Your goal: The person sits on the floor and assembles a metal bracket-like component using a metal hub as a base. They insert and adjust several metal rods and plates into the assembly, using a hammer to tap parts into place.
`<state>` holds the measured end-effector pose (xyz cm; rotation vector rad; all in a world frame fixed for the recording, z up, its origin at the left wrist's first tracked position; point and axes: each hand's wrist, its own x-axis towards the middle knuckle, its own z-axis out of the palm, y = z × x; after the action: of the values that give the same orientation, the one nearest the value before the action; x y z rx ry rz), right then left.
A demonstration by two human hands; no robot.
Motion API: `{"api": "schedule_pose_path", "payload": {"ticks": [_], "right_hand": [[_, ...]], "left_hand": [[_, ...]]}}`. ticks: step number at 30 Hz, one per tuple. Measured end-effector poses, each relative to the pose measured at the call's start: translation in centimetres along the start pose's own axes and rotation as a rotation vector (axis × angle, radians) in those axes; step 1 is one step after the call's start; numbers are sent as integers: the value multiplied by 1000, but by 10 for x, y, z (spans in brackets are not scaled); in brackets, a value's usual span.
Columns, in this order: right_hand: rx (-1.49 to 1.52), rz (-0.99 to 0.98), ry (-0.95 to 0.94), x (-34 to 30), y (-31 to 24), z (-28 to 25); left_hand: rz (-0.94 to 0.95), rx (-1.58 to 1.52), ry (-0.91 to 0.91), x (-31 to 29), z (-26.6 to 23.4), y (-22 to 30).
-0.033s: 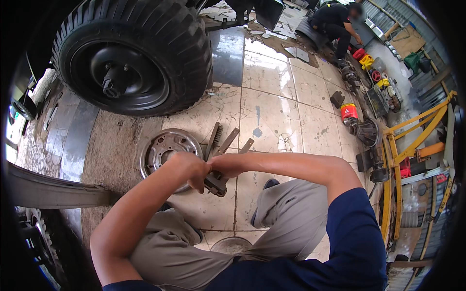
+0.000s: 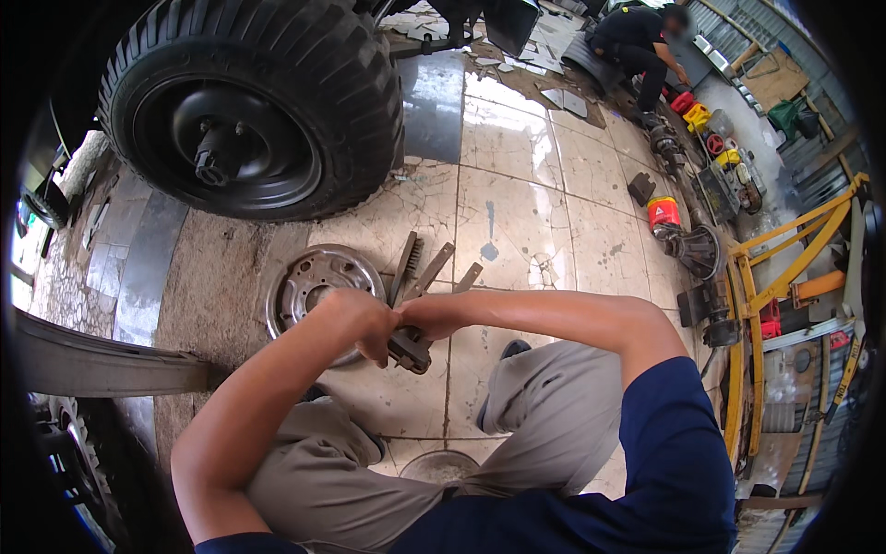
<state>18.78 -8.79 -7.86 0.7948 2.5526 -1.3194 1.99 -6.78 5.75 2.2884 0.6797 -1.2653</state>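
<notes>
My left hand (image 2: 362,323) and my right hand (image 2: 432,316) meet in front of me, fingers curled in. Both are closed around a brown, blocky metal part (image 2: 412,355), its near end showing below them. Two flat metal bars, one on the left (image 2: 432,270) and one on the right (image 2: 468,279), stick out beyond my right hand. Whether they join the part is hidden. Beside them lies a wire brush (image 2: 409,262), bristles facing right. A round steel wheel rim (image 2: 323,262) with holes lies partly behind my left hand and forearm.
A vehicle's large black tyre (image 2: 360,111) stands ahead on the left. A metal beam (image 2: 111,360) runs along the left. On the right are a red can (image 2: 664,212), axle parts (image 2: 697,251) and a yellow frame (image 2: 743,305). Another person (image 2: 637,46) crouches far right.
</notes>
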Motion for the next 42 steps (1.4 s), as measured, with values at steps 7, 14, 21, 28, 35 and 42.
{"api": "schedule_pose_path", "payload": {"ticks": [7,14,21,28,35,42], "right_hand": [[-196,44,153,-12,9,-7],[-548,130,-109,-7,4,8],[-595,193,-94,-9,-7,9],[-341,182,-191,4,-18,5],[-476,173,-148,1,-26,-2],[-318,114,-59,-3,-2,14]], "left_hand": [[-1,-34,-19,12,1,-9],[5,-7,-20,3,-4,-5],[-21,-60,9,6,4,-8],[8,-95,-48,12,-5,-9],[49,-106,27,-8,-1,-7],[76,-76,1,1,-11,-7]]}}
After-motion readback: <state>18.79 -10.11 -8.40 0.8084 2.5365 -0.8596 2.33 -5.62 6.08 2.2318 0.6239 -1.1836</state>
